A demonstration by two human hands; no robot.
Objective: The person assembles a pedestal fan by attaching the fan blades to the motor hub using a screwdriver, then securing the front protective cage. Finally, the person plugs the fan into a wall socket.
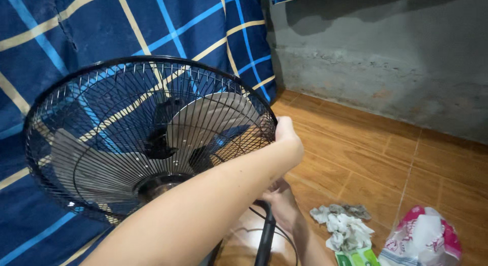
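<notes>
A standing fan with a black wire grille (pixel 101 144) and pale grey blades (pixel 213 118) faces me, tilted back against blue cloth. My left hand (pixel 285 134) reaches across from the lower left and is closed on the grille's right rim. Below it, my right hand (pixel 282 202) comes up from the bottom edge and wraps around the top of the fan's black pole (pixel 264 240); its fingers are partly hidden behind my left forearm.
Blue checked cloth (pixel 101 27) hangs behind the fan. A rough concrete wall (pixel 381 52) meets the brown tiled floor (pixel 381 159). On the floor at the lower right lie a crumpled grey-white rag (pixel 343 223), a green packet (pixel 358 257) and a pink-and-white plastic bag (pixel 422 240).
</notes>
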